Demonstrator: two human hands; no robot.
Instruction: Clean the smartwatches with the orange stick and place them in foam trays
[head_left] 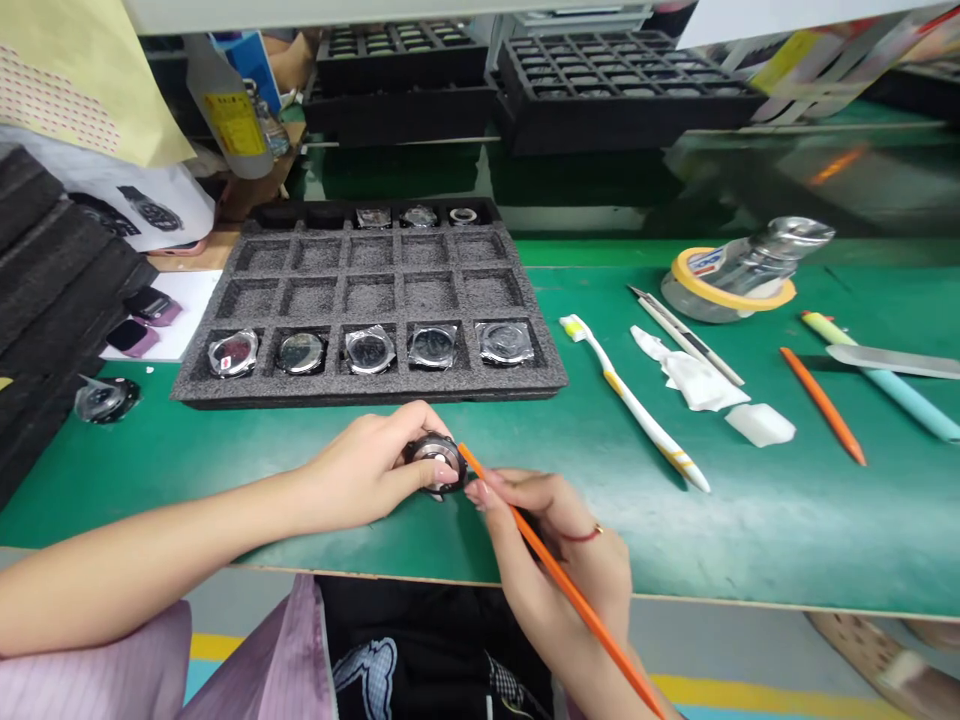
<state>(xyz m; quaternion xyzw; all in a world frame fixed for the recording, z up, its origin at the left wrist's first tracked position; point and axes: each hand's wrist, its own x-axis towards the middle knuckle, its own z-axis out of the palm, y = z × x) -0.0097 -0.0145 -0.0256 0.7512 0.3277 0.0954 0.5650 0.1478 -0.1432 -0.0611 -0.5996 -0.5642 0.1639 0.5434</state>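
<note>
I've got the left hand [367, 468] wrapped round a black watch case [430, 448] at frame centre, thumb across it, and the right hand [574, 540] pinching an orange stick [559, 574] pen-style, tip at the case's right rim, contact unclear. I'd call this piece mid-work, not finished. Foam tray [370, 296], upper left of centre, has five watch heads [368, 350] in the front row, three pieces [418, 216] in the back; can't tell which are done or waiting.
</note>
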